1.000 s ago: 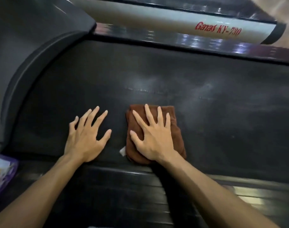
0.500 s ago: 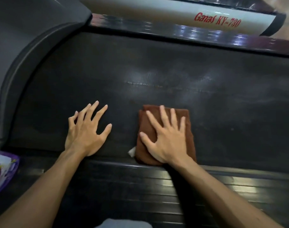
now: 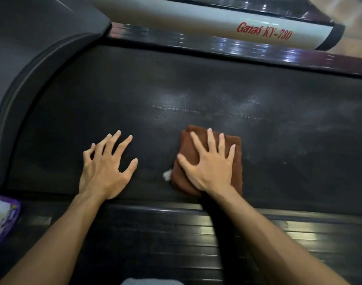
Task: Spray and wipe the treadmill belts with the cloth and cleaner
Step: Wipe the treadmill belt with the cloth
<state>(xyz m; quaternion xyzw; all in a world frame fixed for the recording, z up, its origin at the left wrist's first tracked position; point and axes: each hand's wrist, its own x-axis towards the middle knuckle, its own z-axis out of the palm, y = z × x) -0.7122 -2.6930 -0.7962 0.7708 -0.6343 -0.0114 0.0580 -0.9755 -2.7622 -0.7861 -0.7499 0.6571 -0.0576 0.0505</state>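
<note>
The black treadmill belt (image 3: 196, 95) fills the middle of the head view, with a faint wet sheen and a seam line across it. A folded brown cloth (image 3: 236, 153) lies flat on the belt near its front edge, a small white tag sticking out at its left. My right hand (image 3: 209, 165) presses down on the cloth with fingers spread and straight. My left hand (image 3: 106, 169) rests flat on the bare belt to the left of the cloth, fingers spread. No spray bottle is plainly in view.
A ribbed black side rail (image 3: 176, 233) runs along the near side of the belt. A white side cover (image 3: 196, 21) with red lettering lies beyond the far rail. The grey motor hood (image 3: 31, 48) curves at the left. A purple-and-white package (image 3: 1, 219) sits at the left edge.
My right hand has slid the cloth to the right along the belt. My left hand has stayed planted in about the same spot.
</note>
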